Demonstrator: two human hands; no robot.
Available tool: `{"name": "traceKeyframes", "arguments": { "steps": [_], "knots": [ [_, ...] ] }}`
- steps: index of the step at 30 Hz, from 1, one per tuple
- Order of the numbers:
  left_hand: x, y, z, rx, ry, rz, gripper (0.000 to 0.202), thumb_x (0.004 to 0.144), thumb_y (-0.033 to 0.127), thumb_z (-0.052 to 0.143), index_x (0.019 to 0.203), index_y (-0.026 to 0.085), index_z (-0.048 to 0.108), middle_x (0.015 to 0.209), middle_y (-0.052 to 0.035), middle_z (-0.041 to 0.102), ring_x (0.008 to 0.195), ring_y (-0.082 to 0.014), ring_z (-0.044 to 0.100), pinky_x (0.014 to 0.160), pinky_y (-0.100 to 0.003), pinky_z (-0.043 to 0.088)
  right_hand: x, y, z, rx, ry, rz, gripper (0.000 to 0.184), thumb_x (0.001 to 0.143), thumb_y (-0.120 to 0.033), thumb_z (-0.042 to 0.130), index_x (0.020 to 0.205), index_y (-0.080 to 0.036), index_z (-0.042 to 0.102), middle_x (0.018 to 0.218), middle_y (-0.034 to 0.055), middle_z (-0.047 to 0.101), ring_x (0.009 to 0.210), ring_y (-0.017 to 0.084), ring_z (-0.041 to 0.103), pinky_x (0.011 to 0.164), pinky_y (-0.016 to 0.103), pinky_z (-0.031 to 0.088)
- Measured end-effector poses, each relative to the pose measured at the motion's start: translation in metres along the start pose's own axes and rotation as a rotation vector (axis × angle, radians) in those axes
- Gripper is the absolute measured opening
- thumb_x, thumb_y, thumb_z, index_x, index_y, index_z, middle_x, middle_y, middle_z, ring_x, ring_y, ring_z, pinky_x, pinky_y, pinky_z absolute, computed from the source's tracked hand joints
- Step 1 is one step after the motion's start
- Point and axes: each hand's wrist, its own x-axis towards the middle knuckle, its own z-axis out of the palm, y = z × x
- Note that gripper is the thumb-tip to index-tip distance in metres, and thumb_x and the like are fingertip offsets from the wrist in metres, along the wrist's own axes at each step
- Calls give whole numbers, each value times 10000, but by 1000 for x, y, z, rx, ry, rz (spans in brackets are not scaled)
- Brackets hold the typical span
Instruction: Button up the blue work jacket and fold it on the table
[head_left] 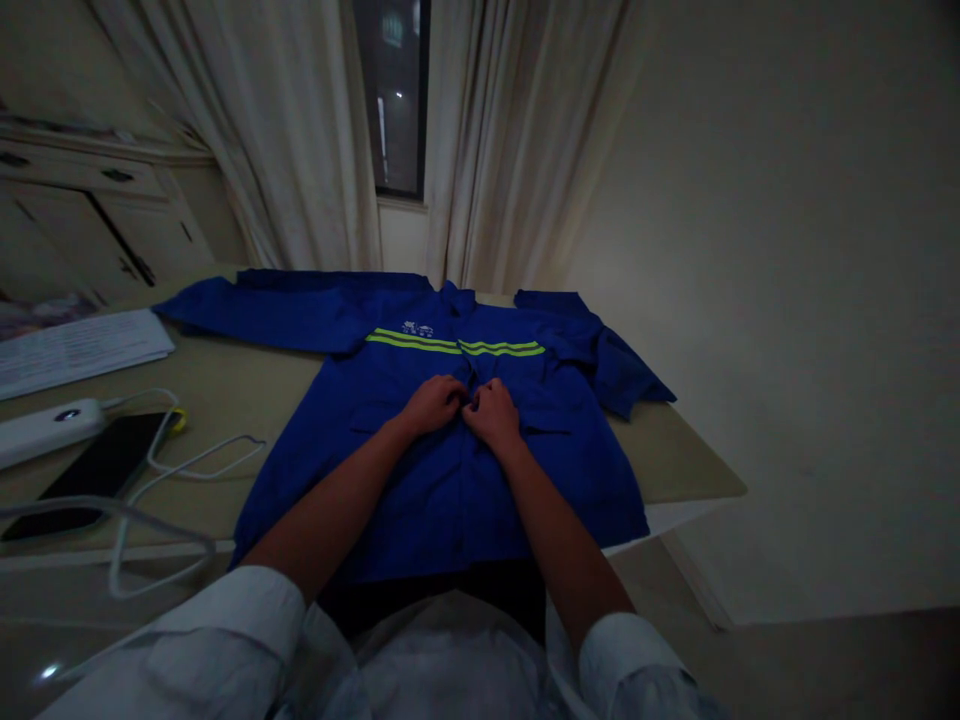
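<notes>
A blue work jacket (405,500) with yellow-green reflective stripes across the chest lies front side up on the table, its collar away from me and its sleeves out to both sides. My left hand (436,403) is closed on the jacket's front edge at the middle, below the stripes. Right beside it, my right hand (495,412) pinches the other side of the same front opening. The fingertips of both hands nearly meet there, and the small piece between them is hidden.
On the table (240,385) to the left lie a sheaf of papers (90,345), a white power bank (49,430), a dark phone (97,470) and a loose white cable (199,470). Curtains (300,120) and a window stand behind; a wall (787,300) rises on the right.
</notes>
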Motion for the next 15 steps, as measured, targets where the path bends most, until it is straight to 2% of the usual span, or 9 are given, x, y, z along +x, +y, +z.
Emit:
{"name": "traceKeyframes", "arguments": {
  "steps": [4, 7, 11, 15],
  "knots": [
    [0, 1, -1, 16, 4, 17, 355, 864, 97, 494, 1038, 185, 790, 1072, -92, 759, 991, -243, 682, 974, -393, 521, -3, -6, 2, -50, 28, -16, 172, 904, -198, 586, 1035, -198, 698, 1188, 147, 582, 1099, 290, 590, 788, 365, 537],
    [0, 2, -4, 31, 1, 52, 356, 857, 100, 502, 1034, 199, 794, 1067, -83, 763, 991, -246, 676, 975, -400, 519, -1, -2, 8, 12, 57, -14, 129, 886, -185, 594, 980, -210, 680, 1147, 121, 586, 1005, 255, 604, 738, 335, 511],
    [-2, 4, -7, 41, 24, 59, 362, 864, 108, 505, 1065, 214, 786, 1080, -71, 762, 1007, -245, 673, 981, -406, 514, 9, 14, 17, 234, 105, -25, 37, 835, -182, 633, 822, -213, 619, 1001, 59, 572, 847, 198, 580, 720, 306, 488],
    [-2, 5, -9, 11, 65, 50, 305, 913, 192, 540, 1109, 203, 773, 1069, -87, 746, 1006, -244, 677, 958, -389, 525, 18, 30, 25, 518, 143, -194, 96, 775, -135, 647, 781, -207, 585, 905, 11, 538, 796, 164, 552, 770, 289, 490]
  ]
}}
